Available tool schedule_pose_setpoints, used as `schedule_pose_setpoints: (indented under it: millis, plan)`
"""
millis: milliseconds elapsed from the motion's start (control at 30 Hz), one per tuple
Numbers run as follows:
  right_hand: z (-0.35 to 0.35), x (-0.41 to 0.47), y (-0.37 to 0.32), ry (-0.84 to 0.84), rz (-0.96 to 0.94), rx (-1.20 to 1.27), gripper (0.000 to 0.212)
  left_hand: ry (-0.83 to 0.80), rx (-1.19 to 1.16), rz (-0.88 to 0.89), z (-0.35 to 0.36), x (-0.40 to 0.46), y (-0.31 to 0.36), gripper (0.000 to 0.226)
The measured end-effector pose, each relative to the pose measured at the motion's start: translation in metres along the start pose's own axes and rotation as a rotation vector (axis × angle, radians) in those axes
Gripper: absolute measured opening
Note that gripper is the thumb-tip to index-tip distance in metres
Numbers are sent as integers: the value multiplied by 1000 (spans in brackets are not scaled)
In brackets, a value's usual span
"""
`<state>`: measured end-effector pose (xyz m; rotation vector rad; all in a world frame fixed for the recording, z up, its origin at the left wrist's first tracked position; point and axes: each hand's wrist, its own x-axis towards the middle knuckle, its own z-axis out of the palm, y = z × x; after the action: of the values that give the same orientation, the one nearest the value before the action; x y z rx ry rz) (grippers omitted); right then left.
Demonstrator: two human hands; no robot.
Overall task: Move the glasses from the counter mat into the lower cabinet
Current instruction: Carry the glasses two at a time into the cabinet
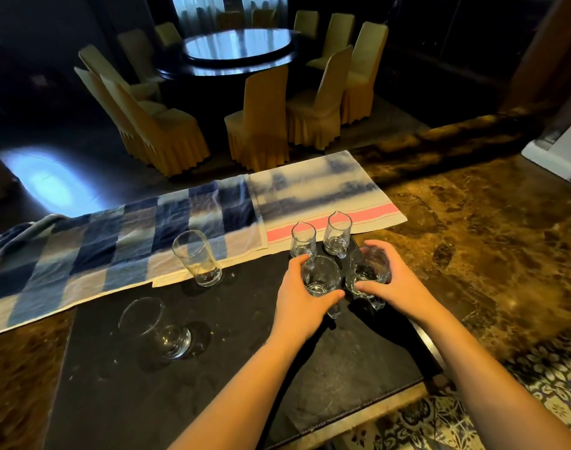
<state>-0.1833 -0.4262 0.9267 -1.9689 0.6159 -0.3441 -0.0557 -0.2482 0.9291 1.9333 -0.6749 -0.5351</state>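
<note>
A black counter mat (186,378) lies on the marble counter. My left hand (298,297) grips a clear glass (319,276) near the mat's far right part. Beside it my right hand (396,284) grips a second clear glass (368,269). Just beyond them stand two small glass pitchers, one on the left (303,239) and one on the right (337,232). A tall tumbler (198,258) stands upright at the mat's far edge. A stemless wine glass (157,326) sits tilted at the mat's left. The lower cabinet is out of sight.
A blue checked towel (115,251) and a white towel with a pink stripe (326,196) lie along the counter's far side. Brown marble counter (488,241) extends right. Beyond are a round dark table (238,48) and yellow-covered chairs (258,121). Patterned floor (537,384) shows at lower right.
</note>
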Motion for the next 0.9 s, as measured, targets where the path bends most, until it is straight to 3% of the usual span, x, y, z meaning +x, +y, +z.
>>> schedule_pose_setpoints:
  millis: [100,167,300,400,500,600,767,900]
  plan:
    - [2,-6,-7,32,10,-77,97,-35,5,4,-7,-3,7,103]
    - [4,-8,-20,186,-33,-213,95,-17,-3,44,-17,-16,13,111]
    - [30,-5,-74,517,-280,-393,70,226,185,267,-57,-67,15,85]
    - [74,5,-115,427,-410,-288,69,433,272,353,-96,-104,1,70]
    - [127,26,-141,220,-440,-114,76,663,209,236,-127,-128,-21,77]
    - [179,54,-152,33,-356,-82,90,870,130,76,-149,-134,-44,78]
    - [233,83,-144,24,-363,-203,93,815,-123,25,-165,-121,-68,83]
    - [250,88,-138,39,-313,-81,88,753,-250,-2,-169,-108,-80,87]
